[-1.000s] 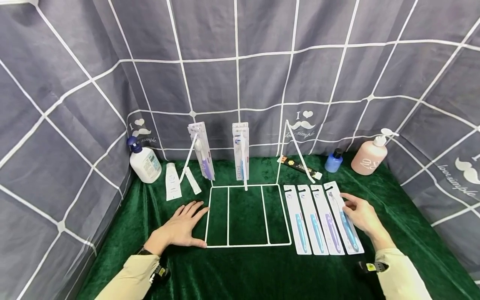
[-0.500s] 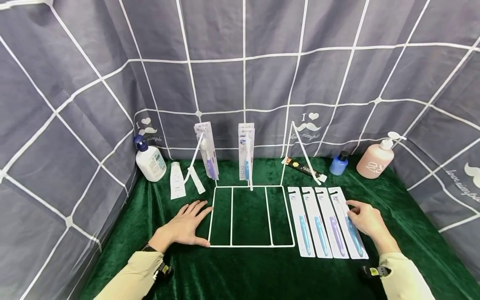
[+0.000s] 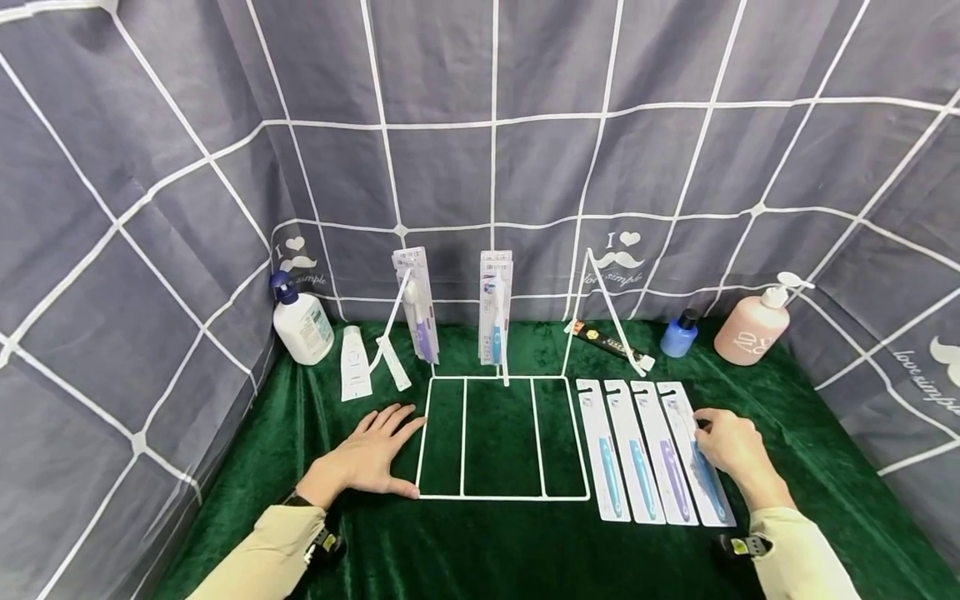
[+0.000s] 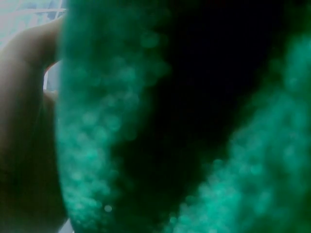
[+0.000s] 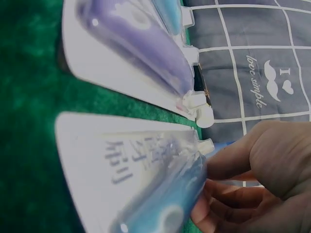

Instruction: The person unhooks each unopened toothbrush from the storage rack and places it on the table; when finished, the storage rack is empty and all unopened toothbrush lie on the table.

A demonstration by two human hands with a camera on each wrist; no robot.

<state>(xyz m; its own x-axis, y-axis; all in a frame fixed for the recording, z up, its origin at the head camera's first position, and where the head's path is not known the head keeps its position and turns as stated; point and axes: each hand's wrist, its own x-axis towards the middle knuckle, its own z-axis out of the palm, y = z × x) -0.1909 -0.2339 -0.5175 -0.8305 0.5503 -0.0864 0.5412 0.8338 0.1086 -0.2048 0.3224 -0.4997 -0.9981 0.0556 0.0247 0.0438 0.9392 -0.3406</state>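
White card and clear plastic form the blister pack [image 3: 702, 473], a blue-handled toothbrush sealed inside, on the green velvet cloth [image 3: 525, 562]. It lies at nine o'clock from the right hand [image 3: 735, 452], the nearer one, whose thumb and fingers pinch its edge; its long axis runs eleven to five. The left hand [image 3: 369, 454] lies spread, grasping nothing, by the white wire rack [image 3: 502, 498] at three o'clock. That rack bears two hanging groups of packaged toothbrushes [image 3: 496, 312].
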